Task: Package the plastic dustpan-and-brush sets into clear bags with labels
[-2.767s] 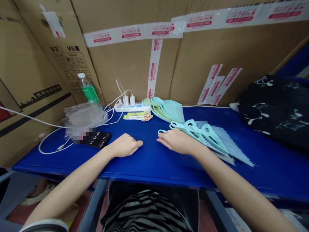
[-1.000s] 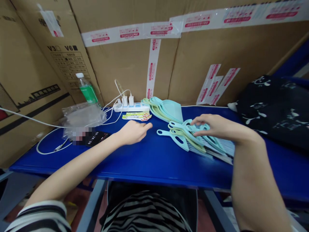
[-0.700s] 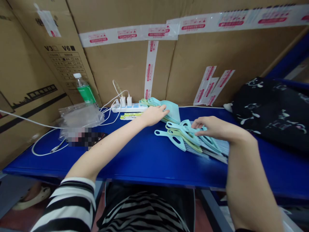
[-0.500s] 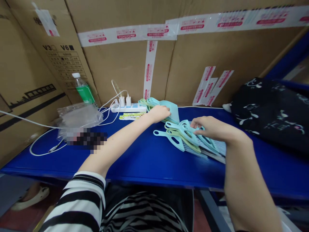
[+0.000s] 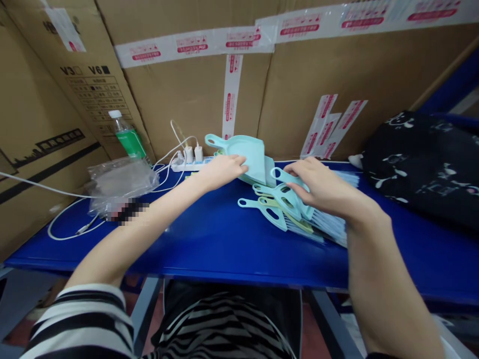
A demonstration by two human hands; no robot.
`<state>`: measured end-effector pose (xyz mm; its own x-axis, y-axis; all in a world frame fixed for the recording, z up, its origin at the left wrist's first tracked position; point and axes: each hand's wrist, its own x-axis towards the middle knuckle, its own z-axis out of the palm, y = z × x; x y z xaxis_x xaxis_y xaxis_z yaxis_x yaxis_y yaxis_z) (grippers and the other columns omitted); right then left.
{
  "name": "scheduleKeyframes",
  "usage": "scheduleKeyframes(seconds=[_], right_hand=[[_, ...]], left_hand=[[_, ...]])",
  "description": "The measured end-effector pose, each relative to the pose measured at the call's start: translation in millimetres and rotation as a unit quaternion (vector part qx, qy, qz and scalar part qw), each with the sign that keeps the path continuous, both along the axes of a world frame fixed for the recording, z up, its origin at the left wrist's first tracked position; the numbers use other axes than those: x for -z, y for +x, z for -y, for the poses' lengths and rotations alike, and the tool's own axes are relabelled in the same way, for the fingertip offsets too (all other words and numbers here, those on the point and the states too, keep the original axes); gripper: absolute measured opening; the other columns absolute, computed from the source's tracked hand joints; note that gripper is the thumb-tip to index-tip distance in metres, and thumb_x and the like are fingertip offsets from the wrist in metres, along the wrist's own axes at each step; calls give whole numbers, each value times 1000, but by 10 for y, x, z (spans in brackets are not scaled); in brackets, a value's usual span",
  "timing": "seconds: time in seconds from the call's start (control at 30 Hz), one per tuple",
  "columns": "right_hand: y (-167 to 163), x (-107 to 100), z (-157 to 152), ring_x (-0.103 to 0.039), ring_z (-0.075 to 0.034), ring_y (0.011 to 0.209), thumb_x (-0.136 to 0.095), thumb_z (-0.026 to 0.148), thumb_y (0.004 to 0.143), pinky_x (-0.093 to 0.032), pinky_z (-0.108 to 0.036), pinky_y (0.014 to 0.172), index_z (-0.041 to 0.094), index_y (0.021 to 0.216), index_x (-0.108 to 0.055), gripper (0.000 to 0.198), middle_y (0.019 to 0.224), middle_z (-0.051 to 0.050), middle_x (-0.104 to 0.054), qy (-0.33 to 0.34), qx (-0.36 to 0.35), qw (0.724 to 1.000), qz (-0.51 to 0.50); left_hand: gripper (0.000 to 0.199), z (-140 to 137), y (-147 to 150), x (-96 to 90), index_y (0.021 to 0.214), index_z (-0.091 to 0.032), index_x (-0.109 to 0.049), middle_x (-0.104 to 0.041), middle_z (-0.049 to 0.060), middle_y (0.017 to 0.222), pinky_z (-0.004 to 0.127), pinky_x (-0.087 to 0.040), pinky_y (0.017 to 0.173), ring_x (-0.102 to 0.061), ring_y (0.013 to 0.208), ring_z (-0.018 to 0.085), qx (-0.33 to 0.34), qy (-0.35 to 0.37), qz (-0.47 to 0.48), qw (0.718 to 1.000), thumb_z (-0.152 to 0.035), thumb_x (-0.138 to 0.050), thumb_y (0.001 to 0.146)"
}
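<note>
My left hand (image 5: 229, 171) is closed on the edge of a light blue dustpan (image 5: 247, 149), lifted over the other dustpans at the back of the table. Its looped handle points left. In my right hand (image 5: 312, 180) is a light blue hand brush (image 5: 286, 178), gripped at the handle, with its pale bristles reaching to the right behind the hand. Below it lies a pile of blue and green brushes (image 5: 273, 214), their handles to the left and bristles to the right. Part of the pile is hidden by my right hand.
On the blue table (image 5: 194, 239) at the left are a clear plastic bag (image 5: 121, 182), white cables and a power strip (image 5: 177, 165). A green-labelled bottle (image 5: 129, 137) stands behind them. Cardboard (image 5: 187, 94) walls the back; a black patterned bag (image 5: 419, 164) lies right.
My left hand has moved left and raised a dustpan off the stack. My right hand has lifted a brush from the pile.
</note>
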<state>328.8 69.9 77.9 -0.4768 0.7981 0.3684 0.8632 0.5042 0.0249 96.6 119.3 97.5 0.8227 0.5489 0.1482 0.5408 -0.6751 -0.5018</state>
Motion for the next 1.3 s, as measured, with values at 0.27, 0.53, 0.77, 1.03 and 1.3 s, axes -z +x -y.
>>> scheduleKeyframes(seconds=[0.27, 0.53, 0.77, 1.03, 1.3], right_hand=[[-375, 62, 130, -53, -24, 83, -33, 30, 91, -42, -40, 79, 14, 117, -54, 36, 96, -13, -58, 5, -114, 993, -22], [-620, 78, 216, -51, -23, 80, -32, 31, 95, -42, -37, 75, 16, 125, -53, 40, 91, -10, -56, -23, -160, 984, -69], [-743, 258, 116, -59, -26, 87, -48, 21, 88, -39, -36, 81, 11, 104, -63, 24, 94, -13, -63, -105, -62, 992, 36], [-904, 353, 72, -62, -26, 93, -45, 20, 90, -37, -34, 82, 11, 104, -63, 24, 100, -14, -66, -148, -6, 984, 102], [-923, 324, 78, -64, -27, 95, -47, 21, 89, -39, -33, 82, 12, 97, -65, 21, 101, -14, -68, -158, 47, 978, 124]], left_hand=[[22, 586, -989, 276, 91, -16, -60, -56, 3, 78, 25, -43, 56, -56, 68, 15, 33, 11, 9, 999, -8, -40, 88], [31, 850, -1170, 667, 96, -18, -60, -58, 3, 77, 22, -43, 55, -55, 64, 12, 67, -38, 91, 993, -9, -31, 91], [32, 849, -1146, 760, 100, -18, -58, -56, 3, 74, 23, -43, 55, -53, 61, 13, 80, -28, 57, 995, -6, -31, 89], [30, 865, -1091, 788, 98, -18, -59, -57, 2, 75, 23, -43, 55, -53, 60, 13, 94, -42, 57, 993, -6, -32, 89], [30, 873, -1097, 780, 96, -18, -60, -59, 2, 76, 22, -42, 55, -54, 58, 11, 122, -50, 103, 986, -11, -31, 94]])
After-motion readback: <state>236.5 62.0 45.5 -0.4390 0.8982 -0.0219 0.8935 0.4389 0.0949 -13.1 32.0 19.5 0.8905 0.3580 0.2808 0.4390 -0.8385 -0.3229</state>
